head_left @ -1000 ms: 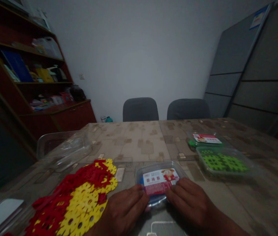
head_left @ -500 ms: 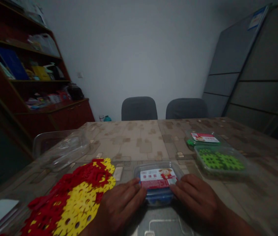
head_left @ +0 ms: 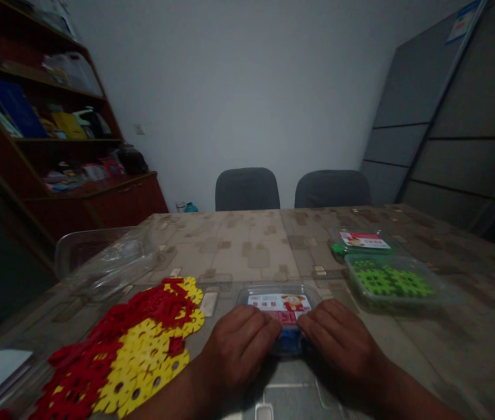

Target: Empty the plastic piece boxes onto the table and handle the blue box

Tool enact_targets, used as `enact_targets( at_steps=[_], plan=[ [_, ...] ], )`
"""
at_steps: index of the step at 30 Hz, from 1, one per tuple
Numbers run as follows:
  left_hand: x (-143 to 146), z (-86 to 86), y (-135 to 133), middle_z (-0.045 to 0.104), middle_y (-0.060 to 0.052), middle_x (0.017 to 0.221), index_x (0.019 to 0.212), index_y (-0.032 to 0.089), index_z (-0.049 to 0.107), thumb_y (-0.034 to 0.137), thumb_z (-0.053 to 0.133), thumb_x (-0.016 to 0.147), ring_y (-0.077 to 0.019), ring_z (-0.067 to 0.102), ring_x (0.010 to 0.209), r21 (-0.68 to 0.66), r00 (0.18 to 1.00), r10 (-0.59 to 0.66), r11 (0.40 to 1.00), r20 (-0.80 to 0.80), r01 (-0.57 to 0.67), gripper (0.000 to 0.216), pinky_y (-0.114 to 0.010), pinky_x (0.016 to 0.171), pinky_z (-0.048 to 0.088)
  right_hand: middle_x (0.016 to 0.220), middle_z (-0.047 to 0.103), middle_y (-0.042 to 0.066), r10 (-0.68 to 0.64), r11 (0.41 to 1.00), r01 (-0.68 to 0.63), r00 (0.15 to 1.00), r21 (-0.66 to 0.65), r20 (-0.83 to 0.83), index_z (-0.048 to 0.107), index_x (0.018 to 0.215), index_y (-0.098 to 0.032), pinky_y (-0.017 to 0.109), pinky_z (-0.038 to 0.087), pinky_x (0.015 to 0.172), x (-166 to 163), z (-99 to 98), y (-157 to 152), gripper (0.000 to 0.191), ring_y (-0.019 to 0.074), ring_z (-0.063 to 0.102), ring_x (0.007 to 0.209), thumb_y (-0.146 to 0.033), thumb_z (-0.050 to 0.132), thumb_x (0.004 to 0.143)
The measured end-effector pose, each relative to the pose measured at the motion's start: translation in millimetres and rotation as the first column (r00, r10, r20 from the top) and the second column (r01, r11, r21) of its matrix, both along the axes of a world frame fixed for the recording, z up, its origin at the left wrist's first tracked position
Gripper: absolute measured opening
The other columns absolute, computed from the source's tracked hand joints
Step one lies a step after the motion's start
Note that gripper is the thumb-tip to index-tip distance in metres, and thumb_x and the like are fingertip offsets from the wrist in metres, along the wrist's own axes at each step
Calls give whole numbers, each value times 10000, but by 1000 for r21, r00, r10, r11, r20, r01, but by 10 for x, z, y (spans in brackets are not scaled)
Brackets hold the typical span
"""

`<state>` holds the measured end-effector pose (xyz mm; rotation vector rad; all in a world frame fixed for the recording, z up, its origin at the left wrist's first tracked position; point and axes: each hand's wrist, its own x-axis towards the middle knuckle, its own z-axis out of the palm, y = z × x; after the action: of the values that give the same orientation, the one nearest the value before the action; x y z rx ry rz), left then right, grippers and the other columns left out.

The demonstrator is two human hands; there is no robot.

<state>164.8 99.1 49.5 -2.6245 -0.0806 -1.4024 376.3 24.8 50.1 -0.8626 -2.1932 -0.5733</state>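
Head view: a person's two bare hands press on a small lidded plastic box at the near edge of a patterned table.
Lidded box: clear plastic, blue pieces inside, a red-and-white label on the lid; it sits flat on the table, directly before the person.
Left hand: fingers curled over the box's left near corner, fingertips touching the lid; the hand is half-closed, pressing rather than wrapped around anything.
Right hand: mirrors the left at the box's right near corner, fingers bent, tips on the lid edge; likewise pressing, not lifting.
Technique (judgement): with a lid this thin, even pressure from both thumbs and fingertips at opposite corners should work the rim without bending it; holding the base flat on the table keeps the blue pieces from spilling.
Red and yellow pieces: flat interlocking discs spread loose, just left of the box.
Empty clear tub: left of the box and farther back.
Green-piece box: right of the lidded box, with a labelled lid behind it.
Chairs: two, at the far edge, well beyond the box.
Table: bears all of the above.
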Motion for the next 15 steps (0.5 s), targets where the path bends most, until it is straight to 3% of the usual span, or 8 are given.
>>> enact_targets(
  at_steps=[8,15],
  plan=[
    [26,48,-3,604,-71,727,993,58,579,107,429,940,-166,492,642,-47,1000,-10,999,-7,10,167,-290,546,451,805,567,107,-40,999,40,997,16,60,568,1038,-34,326,379,665,-9,99,-13,174,190,451,757,-82,425,953],
    [-70,166,35,632,-69,765,1037,77,578,130,358,979,-174,542,675,14,988,52,999,-147,-51,233,-304,598,515,804,565,93,-39,999,38,999,24,13,564,968,-64,319,347,654,-42,124,29,155,178,428,731,-87,411,965]
  ],
)
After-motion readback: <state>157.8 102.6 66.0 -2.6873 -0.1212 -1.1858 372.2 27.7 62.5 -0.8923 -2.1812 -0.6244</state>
